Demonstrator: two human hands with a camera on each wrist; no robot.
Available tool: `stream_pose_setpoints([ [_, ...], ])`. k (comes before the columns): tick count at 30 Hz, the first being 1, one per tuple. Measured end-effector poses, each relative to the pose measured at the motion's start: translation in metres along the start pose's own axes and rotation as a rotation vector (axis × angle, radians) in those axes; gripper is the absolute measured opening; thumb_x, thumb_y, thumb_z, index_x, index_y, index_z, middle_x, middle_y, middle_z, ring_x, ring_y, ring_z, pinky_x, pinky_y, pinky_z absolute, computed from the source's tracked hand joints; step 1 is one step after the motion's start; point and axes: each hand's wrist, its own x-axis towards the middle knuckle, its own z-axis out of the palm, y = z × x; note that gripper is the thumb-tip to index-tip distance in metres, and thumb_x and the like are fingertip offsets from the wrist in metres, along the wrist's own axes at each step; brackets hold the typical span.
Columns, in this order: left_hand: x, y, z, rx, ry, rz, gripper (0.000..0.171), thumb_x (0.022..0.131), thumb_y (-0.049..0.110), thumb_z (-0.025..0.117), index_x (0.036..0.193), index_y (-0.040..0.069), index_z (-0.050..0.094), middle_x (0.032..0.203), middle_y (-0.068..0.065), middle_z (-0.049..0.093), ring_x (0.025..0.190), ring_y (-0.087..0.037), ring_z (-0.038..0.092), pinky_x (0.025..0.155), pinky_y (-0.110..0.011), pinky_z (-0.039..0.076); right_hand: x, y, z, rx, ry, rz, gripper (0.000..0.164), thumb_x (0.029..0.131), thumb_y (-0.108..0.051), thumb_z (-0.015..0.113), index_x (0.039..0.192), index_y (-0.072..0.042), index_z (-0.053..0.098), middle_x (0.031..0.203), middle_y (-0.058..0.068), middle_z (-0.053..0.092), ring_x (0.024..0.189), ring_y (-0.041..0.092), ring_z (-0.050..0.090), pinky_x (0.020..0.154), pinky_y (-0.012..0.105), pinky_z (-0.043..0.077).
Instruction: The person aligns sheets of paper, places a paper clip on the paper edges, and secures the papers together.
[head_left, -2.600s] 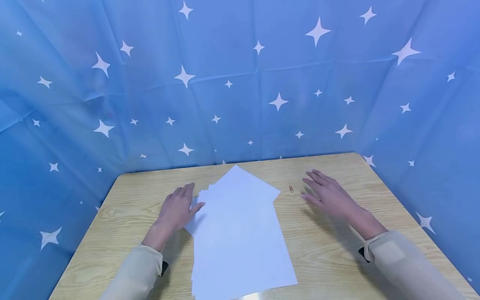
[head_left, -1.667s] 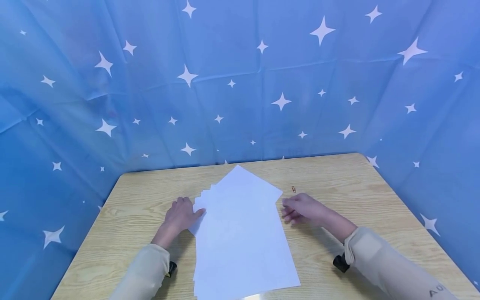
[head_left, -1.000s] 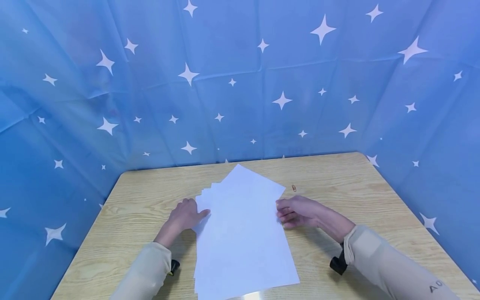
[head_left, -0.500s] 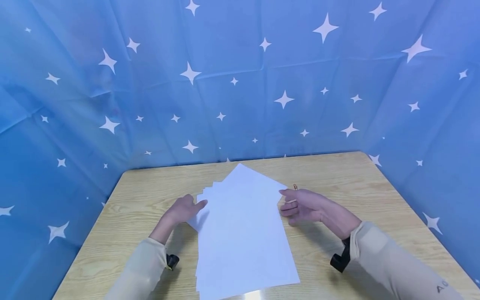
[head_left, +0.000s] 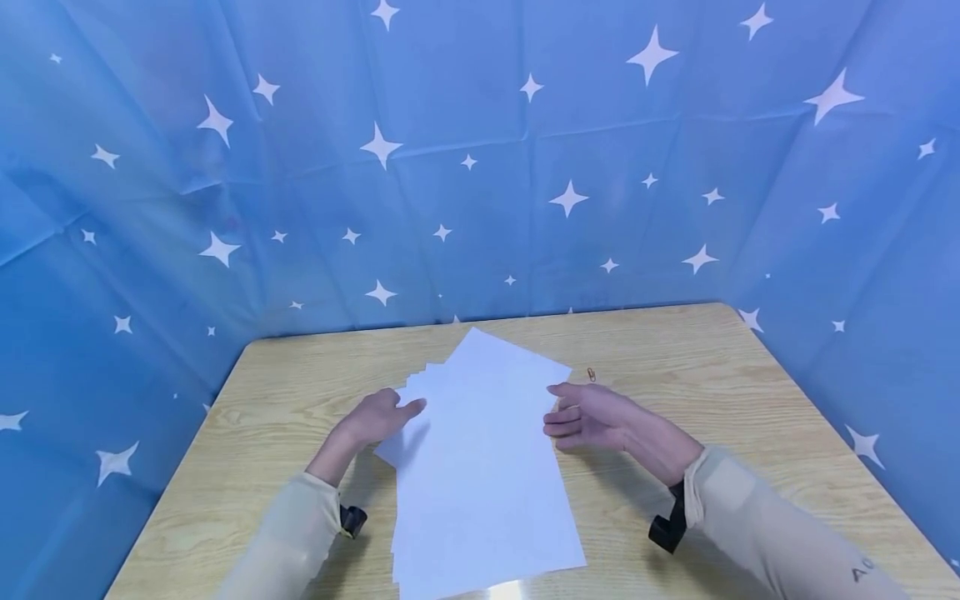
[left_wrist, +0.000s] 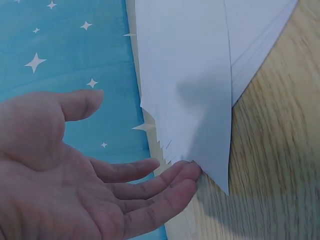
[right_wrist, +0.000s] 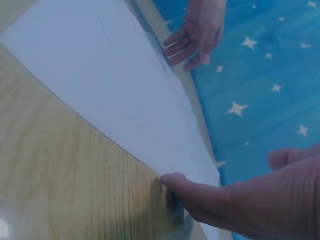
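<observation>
A loose stack of white paper sheets (head_left: 487,475) lies on the wooden table, its edges uneven and some sheets turned askew at the far end. At its upper left edge is my left hand (head_left: 378,417); the left wrist view shows the thumb raised and the lower fingertips (left_wrist: 187,172) against the sheets' corners. My right hand (head_left: 592,417) stands on its side along the right edge. In the right wrist view one fingertip (right_wrist: 172,179) of it touches the paper's edge. Neither hand grips the sheets.
A small orange-red paperclip (head_left: 591,375) lies on the table (head_left: 675,350) just beyond my right hand. A blue curtain with white stars (head_left: 480,167) hangs behind the table and at both sides. Each wrist wears a black camera (head_left: 666,529).
My right hand came down from the upper right to the paper's edge and has just moved left; the upper sheets shifted left too. The left hand drew back slightly, then moved in again.
</observation>
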Motion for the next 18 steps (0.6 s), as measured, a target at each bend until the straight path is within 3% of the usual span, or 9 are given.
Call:
stream_pose_setpoints([
  [4,-0.004,-0.008,-0.006,-0.127,-0.032,-0.029,0.080,0.100,0.049,0.047,0.142,-0.016,0.028,0.147,-0.032,0.031,0.132,-0.044,0.036,0.104,-0.055,0.035,-0.003,-0.004,-0.001,0.020,-0.003,0.007,0.075,0.101,-0.025,0.053,0.147,0.011,0.005,0.138,0.041,0.030,0.128,0.052,0.037,0.104,0.056,0.037],
  [5,-0.005,-0.010,-0.008,-0.176,-0.039,-0.035,0.075,0.100,0.049,0.047,0.136,-0.015,0.037,0.138,-0.033,0.042,0.122,-0.042,0.045,0.100,-0.054,0.038,-0.004,-0.005,-0.001,0.025,-0.002,0.009,0.076,0.101,-0.025,0.052,0.147,0.011,0.004,0.139,0.042,0.029,0.129,0.052,0.035,0.104,0.056,0.036],
  [7,-0.006,-0.014,-0.012,-0.256,-0.044,-0.028,0.058,0.100,0.048,0.048,0.106,-0.009,0.058,0.103,-0.025,0.059,0.090,-0.034,0.056,0.083,-0.048,0.045,-0.005,-0.009,-0.002,0.030,-0.006,0.008,0.078,0.101,-0.025,0.052,0.148,0.011,0.001,0.141,0.042,0.026,0.131,0.052,0.032,0.104,0.057,0.035],
  [8,-0.007,-0.015,-0.014,-0.290,-0.050,-0.018,0.052,0.100,0.047,0.048,0.086,-0.002,0.058,0.083,-0.018,0.058,0.072,-0.028,0.051,0.073,-0.044,0.044,-0.005,-0.010,-0.003,0.028,-0.011,0.007,0.079,0.101,-0.025,0.052,0.147,0.011,-0.001,0.141,0.042,0.025,0.131,0.052,0.031,0.105,0.057,0.034],
  [10,-0.006,-0.016,-0.015,-0.342,-0.069,0.022,0.054,0.101,0.044,0.048,0.061,0.009,0.040,0.057,-0.005,0.038,0.054,-0.021,0.029,0.062,-0.038,0.034,-0.003,-0.011,-0.002,0.008,-0.022,0.002,0.079,0.101,-0.026,0.052,0.148,0.011,0.000,0.143,0.042,0.025,0.132,0.051,0.031,0.105,0.057,0.034],
  [11,-0.005,-0.016,-0.015,-0.356,-0.082,0.043,0.056,0.101,0.043,0.048,0.058,0.012,0.029,0.053,-0.001,0.026,0.051,-0.019,0.022,0.059,-0.037,0.028,-0.002,-0.011,-0.002,-0.010,-0.031,-0.004,0.077,0.102,-0.026,0.051,0.148,0.011,0.001,0.143,0.041,0.025,0.133,0.050,0.031,0.105,0.057,0.034],
  [15,-0.004,-0.011,-0.012,-0.340,-0.116,0.068,0.056,0.103,0.041,0.045,0.057,0.014,0.030,0.053,0.000,0.029,0.051,-0.018,0.021,0.060,-0.034,0.027,0.003,-0.007,0.002,-0.083,-0.056,-0.023,0.072,0.102,-0.026,0.049,0.150,0.008,0.007,0.145,0.039,0.026,0.134,0.047,0.031,0.105,0.055,0.035],
  [18,-0.003,-0.008,-0.009,-0.314,-0.099,0.035,0.052,0.102,0.041,0.045,0.060,0.013,0.033,0.056,-0.003,0.035,0.053,-0.019,0.027,0.059,-0.032,0.029,0.005,-0.004,0.006,-0.110,-0.053,-0.034,0.068,0.103,-0.025,0.048,0.151,0.005,0.011,0.145,0.039,0.027,0.133,0.046,0.034,0.105,0.054,0.035],
])
